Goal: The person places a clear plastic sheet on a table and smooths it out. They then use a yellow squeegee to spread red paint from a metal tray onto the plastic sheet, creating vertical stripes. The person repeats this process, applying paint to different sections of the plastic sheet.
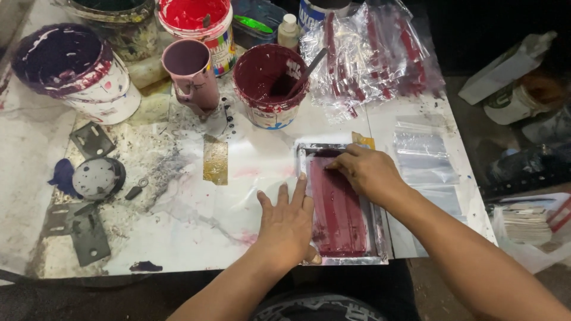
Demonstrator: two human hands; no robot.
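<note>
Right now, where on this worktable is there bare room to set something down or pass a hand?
Barest patch: left of the left hand, between the gold strip and the table's near edge. The back is crowded with paint buckets and plastic sleeves. Metal plates and a grey dome fill the left; clear bags lie beyond the right hand, which rests on the maroon frame.

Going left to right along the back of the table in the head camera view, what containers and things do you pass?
Purple paint bucket → mauve mug → maroon paint tub with a stick in it → pile of clear plastic sleeves. Nearer, the left hand and right hand rest on the maroon-inked frame.
</note>
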